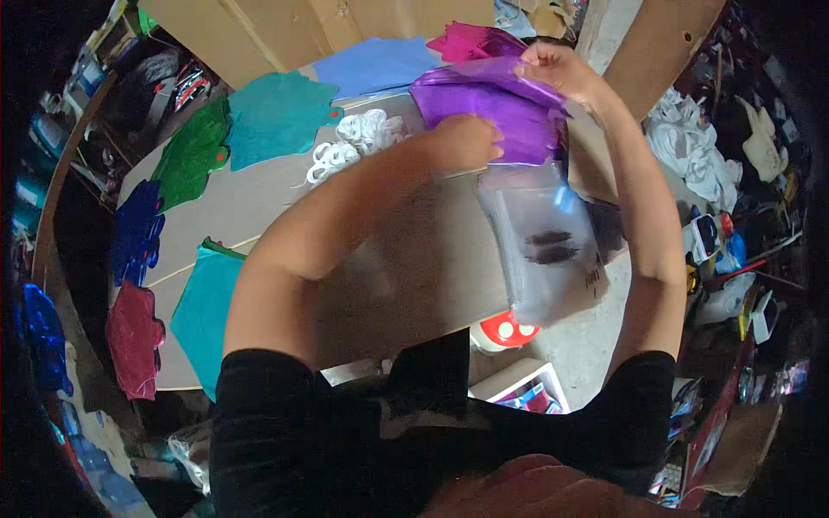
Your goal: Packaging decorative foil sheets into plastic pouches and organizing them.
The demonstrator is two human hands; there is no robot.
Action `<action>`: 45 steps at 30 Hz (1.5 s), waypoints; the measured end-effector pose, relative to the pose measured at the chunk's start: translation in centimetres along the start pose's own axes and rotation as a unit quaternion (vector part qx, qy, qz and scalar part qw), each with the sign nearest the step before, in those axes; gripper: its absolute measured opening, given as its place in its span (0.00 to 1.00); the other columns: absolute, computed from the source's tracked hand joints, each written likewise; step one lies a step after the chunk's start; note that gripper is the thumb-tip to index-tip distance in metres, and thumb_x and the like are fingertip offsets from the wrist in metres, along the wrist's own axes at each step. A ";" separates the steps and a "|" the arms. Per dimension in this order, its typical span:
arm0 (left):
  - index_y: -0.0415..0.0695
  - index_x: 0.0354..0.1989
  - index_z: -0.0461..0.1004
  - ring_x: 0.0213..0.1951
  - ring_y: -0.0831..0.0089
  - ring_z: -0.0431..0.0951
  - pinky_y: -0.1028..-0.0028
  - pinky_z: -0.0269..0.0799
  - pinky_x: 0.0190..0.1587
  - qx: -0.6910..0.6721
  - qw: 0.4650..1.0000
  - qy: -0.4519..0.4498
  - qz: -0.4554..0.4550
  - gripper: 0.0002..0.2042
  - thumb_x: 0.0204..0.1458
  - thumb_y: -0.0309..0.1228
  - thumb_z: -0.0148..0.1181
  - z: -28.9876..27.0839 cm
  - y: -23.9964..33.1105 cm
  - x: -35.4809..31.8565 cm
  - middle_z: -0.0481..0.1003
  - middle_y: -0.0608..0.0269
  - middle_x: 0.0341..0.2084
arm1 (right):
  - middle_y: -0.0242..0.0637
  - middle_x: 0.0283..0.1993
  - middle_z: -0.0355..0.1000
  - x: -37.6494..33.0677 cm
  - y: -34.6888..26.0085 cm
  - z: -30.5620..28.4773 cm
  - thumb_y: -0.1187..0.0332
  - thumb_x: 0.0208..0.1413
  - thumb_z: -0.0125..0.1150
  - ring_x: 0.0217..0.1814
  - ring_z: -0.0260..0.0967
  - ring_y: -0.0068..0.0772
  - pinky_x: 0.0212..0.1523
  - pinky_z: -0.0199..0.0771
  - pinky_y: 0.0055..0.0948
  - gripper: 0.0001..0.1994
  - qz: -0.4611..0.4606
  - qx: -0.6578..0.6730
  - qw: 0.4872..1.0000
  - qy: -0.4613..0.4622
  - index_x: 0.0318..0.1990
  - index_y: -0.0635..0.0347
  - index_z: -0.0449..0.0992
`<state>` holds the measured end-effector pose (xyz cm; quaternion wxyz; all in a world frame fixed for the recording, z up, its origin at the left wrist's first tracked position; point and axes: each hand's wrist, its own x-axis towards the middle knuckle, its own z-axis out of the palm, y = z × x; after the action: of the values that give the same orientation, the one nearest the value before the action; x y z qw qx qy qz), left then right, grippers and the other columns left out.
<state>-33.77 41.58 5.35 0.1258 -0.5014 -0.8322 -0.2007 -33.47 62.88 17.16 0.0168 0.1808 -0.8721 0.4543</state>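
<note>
Below the brown worktop [414, 259], a white box [509, 381] holds blue-and-pink items [540, 401]; at the worktop's far side, my right hand [553, 71] pinches a folded, glossy purple sheet [525, 125]; my left hand's [469, 142] grip I can't tell.

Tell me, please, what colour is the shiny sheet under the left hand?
The sheet under the left hand is purple, seen best in the head view.

A glossy purple sheet [528, 129] catches my eye.
Far: periwinkle sheet [376, 65], magenta sheet [477, 41]; left: teal sheet [281, 116], green sheet [188, 155], navy sheet [134, 224], maroon sheet [131, 341]; white cords [371, 129]; near, a round red top [511, 337] with white dots.
</note>
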 end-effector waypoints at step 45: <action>0.51 0.68 0.56 0.67 0.46 0.54 0.60 0.51 0.67 -0.043 0.957 -0.287 0.000 0.54 0.29 0.60 0.72 -1.7 -2.3 5.4 0.48 0.35 0.68 | 0.52 0.41 0.77 8.1 -0.4 -14.8 0.67 0.54 0.56 0.43 0.76 0.52 0.44 0.74 0.42 0.12 -0.069 -0.507 0.798 0.319 0.43 0.62 0.78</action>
<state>-38.31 44.07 8.56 -0.1397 -0.5426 -0.8240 -0.0843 -42.86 72.05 27.67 0.4150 0.0507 -0.9081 -0.0232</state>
